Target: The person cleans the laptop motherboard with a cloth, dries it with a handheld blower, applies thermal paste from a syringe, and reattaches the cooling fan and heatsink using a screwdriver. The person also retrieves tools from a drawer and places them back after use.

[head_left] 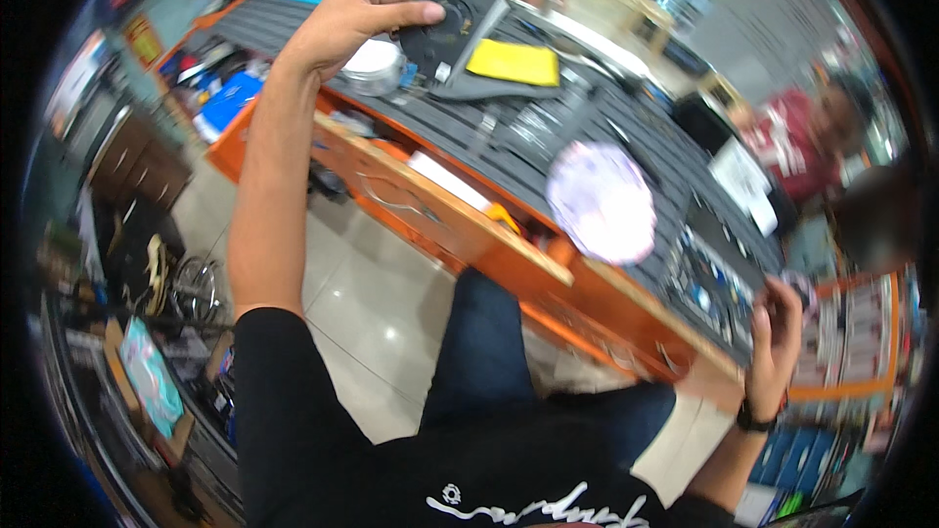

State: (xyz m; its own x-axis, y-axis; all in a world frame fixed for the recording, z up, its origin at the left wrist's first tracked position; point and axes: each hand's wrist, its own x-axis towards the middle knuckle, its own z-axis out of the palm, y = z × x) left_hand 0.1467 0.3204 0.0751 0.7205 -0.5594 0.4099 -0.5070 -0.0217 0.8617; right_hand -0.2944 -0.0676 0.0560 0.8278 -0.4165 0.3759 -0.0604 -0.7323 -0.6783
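At the far left of the workbench, my left hand [377, 12] has its thumb and fingers on the edge of a flat black part [452, 27] with a round ring in it. The thumb lies across its face. A folded yellow cloth [514, 63] is just right of that part, and a round, clear container with a white top [374, 66] stands below my left wrist. On the right, by the bench's near corner, my right hand [773, 337] is raised with fingers apart and nothing visible in it. Small parts and tools [709, 288] lie beside it, blurred.
A crumpled whitish-purple round thing [602, 202] and a clear plastic bag [540, 127] lie on the ribbed dark mat [611, 122]. Open orange drawers [440, 198] jut out above my legs. Across the bench sits a person in red [797, 142] near white paper [743, 184].
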